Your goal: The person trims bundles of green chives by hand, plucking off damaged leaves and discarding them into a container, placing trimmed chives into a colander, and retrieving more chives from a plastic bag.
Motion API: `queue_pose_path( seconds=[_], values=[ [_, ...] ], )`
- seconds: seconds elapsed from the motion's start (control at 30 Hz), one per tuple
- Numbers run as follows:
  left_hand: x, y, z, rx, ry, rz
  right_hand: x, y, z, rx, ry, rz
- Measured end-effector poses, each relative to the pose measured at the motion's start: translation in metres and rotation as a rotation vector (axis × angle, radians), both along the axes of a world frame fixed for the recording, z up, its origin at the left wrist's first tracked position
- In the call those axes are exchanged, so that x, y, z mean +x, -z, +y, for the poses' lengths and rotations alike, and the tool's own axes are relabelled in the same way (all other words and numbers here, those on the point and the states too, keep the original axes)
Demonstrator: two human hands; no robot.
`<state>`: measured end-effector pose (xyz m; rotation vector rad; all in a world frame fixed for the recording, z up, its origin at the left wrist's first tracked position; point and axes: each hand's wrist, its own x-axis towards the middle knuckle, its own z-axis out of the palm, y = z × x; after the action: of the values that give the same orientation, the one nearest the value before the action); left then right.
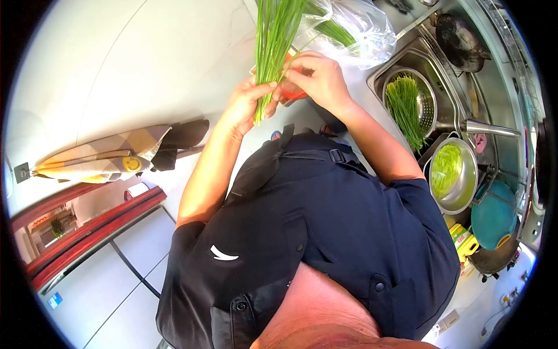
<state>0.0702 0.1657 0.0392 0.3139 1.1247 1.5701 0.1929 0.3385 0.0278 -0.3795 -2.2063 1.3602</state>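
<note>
A bunch of long garlic chives [273, 43] stands nearly upright in my left hand [243, 104], whose fingers are wrapped round its lower end. Close beside it, my right hand [321, 80] is closed in a pinch at the bunch's edge, on what looks like a thin loose chive stalk. Behind and below both hands shows a red object [295, 87], mostly hidden, so its kind is unclear. Just beyond my right hand lies a clear plastic bag [375, 38] with more chives [340, 34] inside.
On the right, a metal sink [376, 77] holds a colander [435, 102] of chives. Nearer stands a metal bowl [472, 180] of cut pale-green vegetable. A teal round pan or lid [493, 218] and a yellow bottle [467, 245] follow. Checkered cloth [104, 154] hangs at left.
</note>
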Motion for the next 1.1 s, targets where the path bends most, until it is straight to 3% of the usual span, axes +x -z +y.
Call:
queue_pose_path(
  seconds=[0.43, 0.73, 0.97, 1.1],
  values=[
    [-0.008, 0.006, -0.018, 0.042, -0.086, -0.145, -0.005, 0.012, -0.003, -0.174, 0.026, -0.086],
    [-0.012, 0.01, -0.027, 0.053, -0.122, -0.186, -0.011, 0.012, -0.01, -0.113, -0.014, -0.12],
    [-0.011, 0.007, -0.026, 0.049, -0.142, -0.19, -0.01, -0.009, -0.019, -0.044, -0.085, 0.005],
    [-0.013, 0.014, -0.026, -0.003, -0.107, -0.039, -0.018, 0.003, -0.021, 0.107, -0.081, 0.097]
  ],
)
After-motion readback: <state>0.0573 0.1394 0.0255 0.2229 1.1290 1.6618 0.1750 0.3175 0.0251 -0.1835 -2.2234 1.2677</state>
